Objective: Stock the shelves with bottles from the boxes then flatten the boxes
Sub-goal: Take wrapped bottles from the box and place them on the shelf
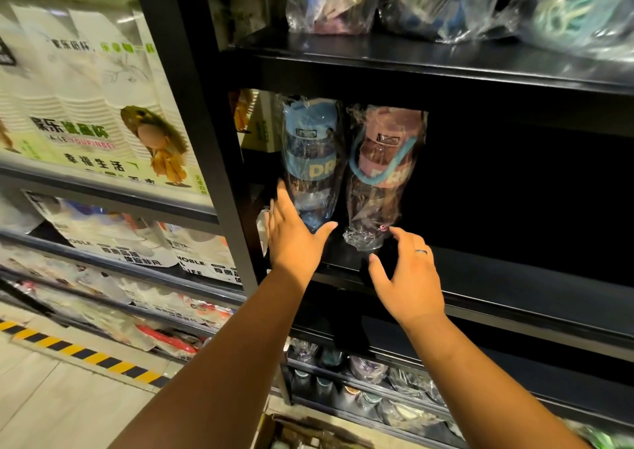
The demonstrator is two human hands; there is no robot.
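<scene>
Blue bottle (310, 160) stands just right of shelf post (212, 160), pink bottle (380, 177) one place further right. Left hand (295, 242) lies flat-fingered against the blue one's side and right hand (408, 277) is spread at the pink base, neither gripping. Risk: a nudge on slick wrap could topple either; right fingertip contact unclear, and box (274, 431) below post is cut off.

The blue bottle (310, 160) stands upright at the left end of the black shelf (497, 273), inside a clear, crinkly plastic bag. The pink bottle (380, 181) stands just beside it on the right, also in a clear bag, with a blue strap looped around it.
</scene>
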